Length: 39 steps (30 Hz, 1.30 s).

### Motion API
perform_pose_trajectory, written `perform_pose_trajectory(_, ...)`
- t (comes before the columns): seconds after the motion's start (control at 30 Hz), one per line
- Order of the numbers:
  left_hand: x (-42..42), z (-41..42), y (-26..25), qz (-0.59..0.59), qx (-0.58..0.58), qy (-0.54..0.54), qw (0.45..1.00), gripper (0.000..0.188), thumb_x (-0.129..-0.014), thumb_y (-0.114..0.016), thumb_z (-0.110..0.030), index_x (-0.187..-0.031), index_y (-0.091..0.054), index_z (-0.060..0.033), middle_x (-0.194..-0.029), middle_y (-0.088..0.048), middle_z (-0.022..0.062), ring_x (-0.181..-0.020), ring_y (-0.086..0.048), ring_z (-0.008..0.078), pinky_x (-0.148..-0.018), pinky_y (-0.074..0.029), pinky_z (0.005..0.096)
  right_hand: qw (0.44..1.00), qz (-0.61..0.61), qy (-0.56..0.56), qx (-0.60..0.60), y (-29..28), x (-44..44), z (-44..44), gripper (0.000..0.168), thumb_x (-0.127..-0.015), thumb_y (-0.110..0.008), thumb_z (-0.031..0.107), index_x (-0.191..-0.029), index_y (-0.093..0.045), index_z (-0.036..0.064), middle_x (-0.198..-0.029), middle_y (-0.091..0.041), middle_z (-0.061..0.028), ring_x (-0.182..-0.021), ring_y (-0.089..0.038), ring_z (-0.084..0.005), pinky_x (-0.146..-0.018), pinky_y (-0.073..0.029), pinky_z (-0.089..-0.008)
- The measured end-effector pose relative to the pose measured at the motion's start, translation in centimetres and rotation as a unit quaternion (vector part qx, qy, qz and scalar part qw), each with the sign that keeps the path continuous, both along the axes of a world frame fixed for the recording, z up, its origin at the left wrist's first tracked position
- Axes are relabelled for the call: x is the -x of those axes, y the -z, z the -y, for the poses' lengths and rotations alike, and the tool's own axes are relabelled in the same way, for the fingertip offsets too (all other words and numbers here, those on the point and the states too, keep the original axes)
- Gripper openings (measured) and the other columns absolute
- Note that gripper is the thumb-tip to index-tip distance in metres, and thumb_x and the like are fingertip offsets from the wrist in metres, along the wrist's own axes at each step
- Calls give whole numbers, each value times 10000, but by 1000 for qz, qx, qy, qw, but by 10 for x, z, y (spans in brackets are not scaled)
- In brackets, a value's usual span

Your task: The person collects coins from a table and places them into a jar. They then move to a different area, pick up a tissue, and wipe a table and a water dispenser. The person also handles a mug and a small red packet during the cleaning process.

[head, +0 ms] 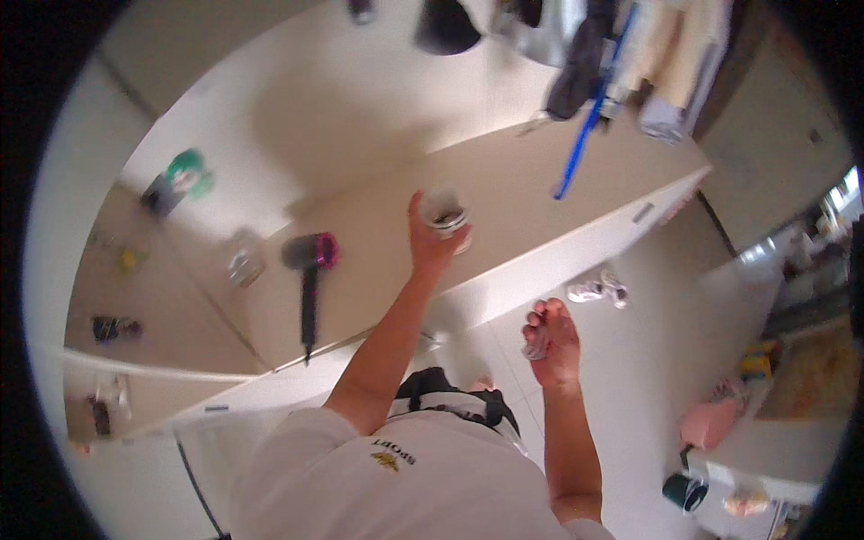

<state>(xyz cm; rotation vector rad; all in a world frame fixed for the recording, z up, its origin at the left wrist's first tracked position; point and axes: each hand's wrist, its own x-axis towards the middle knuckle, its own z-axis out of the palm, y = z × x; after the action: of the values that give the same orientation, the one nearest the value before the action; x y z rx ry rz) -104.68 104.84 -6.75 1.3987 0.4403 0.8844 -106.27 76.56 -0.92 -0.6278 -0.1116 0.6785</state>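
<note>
My left hand (432,248) is wrapped around a small whitish, see-through container (443,209) at the desk top (378,277). Something dark shows inside the container, though blur hides what it is. Over the floor in front of the desk, my right hand (559,347) is turned palm up with its fingers curled. A small pale, translucent thing (536,345) appears to lie in those fingers; its kind is unclear. Left of my left hand, a dark hair dryer (308,283) with a pink ring lies with its handle over the desk's front edge.
A blurred clear container (244,260) and a green-and-white object (185,174) stand farther left. Hanging clothes (665,74) and a long blue rod-like thing (582,148) reach over the desk's right part. White shoes (599,290) rest on the floor. A pink object (709,424) is at right.
</note>
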Motion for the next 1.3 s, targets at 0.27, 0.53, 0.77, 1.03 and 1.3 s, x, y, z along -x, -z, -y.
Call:
perform_pose_trajectory(0.27,53,-111,-45,-202,-278,-222,913,1007,-582,-889,-208,-1402,-337,-18,-1286,-512,199,-1195,-531,339,-1009,-449,427,994,-28,-79,69,16,21,-81,116,-1027,-518,192,-1005,-566,89,-881,-593,-16,-788,-560,-113,-679,-474,-261)
perform_pose_trajectory(0.53,125,-191,-97,-438,-429,-207,762,894,-561,-866,-333,-1325,-457,-114,-1242,-542,165,-1191,-517,352,-984,-456,460,984,-7,-177,35,21,43,-152,113,-1027,-511,159,-1006,-575,67,-878,-589,-29,-769,-551,-122,-670,-474,-271)
perform_pose_trajectory(0.77,189,-242,-86,-487,-386,-277,733,935,-594,-846,-365,-1400,-424,-151,-1320,-499,203,-1235,-502,372,-1009,-446,480,980,-26,-189,54,18,59,-186,134,-1030,-507,157,-1032,-596,58,-881,-587,-27,-762,-547,-118,-650,-471,-262)
perform_pose_trajectory(1.03,216,-254,-61,-449,-479,-409,634,936,-646,-799,-301,-1467,-375,-147,-1469,-340,216,-1375,-306,406,-1087,-271,565,987,-65,-147,28,15,72,-204,178,-1026,-527,214,-1008,-595,51,-859,-564,-28,-761,-531,-116,-641,-460,-252)
perform_pose_trajectory(1.3,112,-99,-69,-159,-478,-32,863,754,-856,-696,-331,-1478,-334,-106,-1496,-326,178,-1419,-278,338,-1160,-213,500,970,-196,-19,-140,32,59,-171,363,-1035,-460,410,-891,-558,91,-860,-578,-59,-777,-552,-176,-748,-485,-323)
